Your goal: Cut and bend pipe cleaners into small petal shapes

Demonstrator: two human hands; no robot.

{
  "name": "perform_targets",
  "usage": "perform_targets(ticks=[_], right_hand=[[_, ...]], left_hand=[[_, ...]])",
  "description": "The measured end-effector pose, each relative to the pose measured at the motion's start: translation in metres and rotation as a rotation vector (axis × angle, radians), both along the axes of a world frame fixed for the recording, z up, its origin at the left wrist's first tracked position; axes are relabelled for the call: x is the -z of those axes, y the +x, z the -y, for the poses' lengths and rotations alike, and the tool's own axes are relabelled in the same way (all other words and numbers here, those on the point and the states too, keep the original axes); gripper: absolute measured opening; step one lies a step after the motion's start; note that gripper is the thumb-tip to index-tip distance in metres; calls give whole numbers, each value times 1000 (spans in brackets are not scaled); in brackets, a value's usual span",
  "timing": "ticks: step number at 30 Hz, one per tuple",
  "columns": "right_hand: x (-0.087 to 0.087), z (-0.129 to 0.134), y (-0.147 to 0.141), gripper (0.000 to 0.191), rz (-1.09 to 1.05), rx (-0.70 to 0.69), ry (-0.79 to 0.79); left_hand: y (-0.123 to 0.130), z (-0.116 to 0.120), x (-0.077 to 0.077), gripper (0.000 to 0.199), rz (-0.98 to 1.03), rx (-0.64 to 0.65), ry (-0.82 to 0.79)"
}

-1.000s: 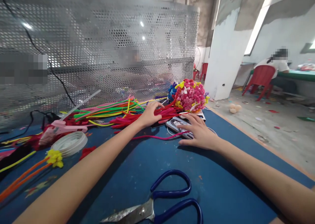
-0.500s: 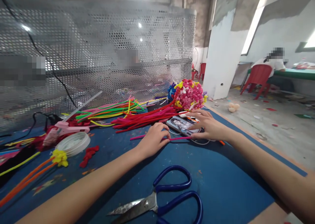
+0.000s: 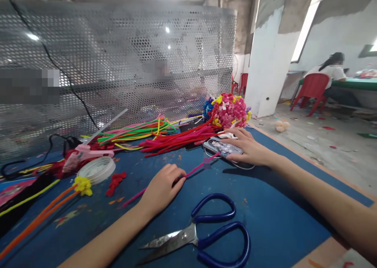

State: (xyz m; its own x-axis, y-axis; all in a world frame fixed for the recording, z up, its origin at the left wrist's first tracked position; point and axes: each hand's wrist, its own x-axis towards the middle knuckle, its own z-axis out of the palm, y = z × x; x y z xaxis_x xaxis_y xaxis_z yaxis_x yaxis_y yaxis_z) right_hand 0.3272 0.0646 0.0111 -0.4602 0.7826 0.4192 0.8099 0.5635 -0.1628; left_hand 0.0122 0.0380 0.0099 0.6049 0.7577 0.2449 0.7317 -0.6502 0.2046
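My left hand [image 3: 163, 189] pinches a bright pink pipe cleaner [image 3: 200, 168] above the blue table mat. One end pokes out behind the hand, and the other slants up toward the phone. My right hand [image 3: 253, 148] grips the right part of a phone [image 3: 219, 146] with a lit screen, thumb along the near edge and fingers over the far side. A white cable runs beside the phone. Nearer to me lie scissors [image 3: 188, 234] with blue handles, their blades slightly apart.
Bundles of red pipe cleaners [image 3: 179, 140] and green ones [image 3: 132, 130] lie behind, beside a fuzzy flower bouquet [image 3: 231, 110]. At left are a pink glue gun [image 3: 91, 152], a white round lid [image 3: 97, 170], a yellow flower [image 3: 83, 185] and red pieces [image 3: 116, 183]. A perforated metal screen [image 3: 141, 64] stands behind.
My left hand has drawn back toward me and leftward with the pink pipe cleaner, which now lies at a slant. My right hand has closed on the phone. The view has shifted slightly.
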Motion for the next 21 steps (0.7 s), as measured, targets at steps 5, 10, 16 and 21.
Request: perform_targets(ticks=[5, 10, 16, 21], right_hand=[[6, -3, -19, 54, 42, 14, -27], [-3, -2, 4, 39, -25, 15, -11], [-3, 0, 24, 37, 41, -92, -63], [4, -9, 10, 45, -20, 66, -53]], left_hand=[[3, -1, -1, 16, -28, 9, -22], [1, -1, 2, 16, -18, 20, -38], [1, -1, 2, 16, 2, 28, -43], [1, 0, 0, 18, -1, 39, -29]])
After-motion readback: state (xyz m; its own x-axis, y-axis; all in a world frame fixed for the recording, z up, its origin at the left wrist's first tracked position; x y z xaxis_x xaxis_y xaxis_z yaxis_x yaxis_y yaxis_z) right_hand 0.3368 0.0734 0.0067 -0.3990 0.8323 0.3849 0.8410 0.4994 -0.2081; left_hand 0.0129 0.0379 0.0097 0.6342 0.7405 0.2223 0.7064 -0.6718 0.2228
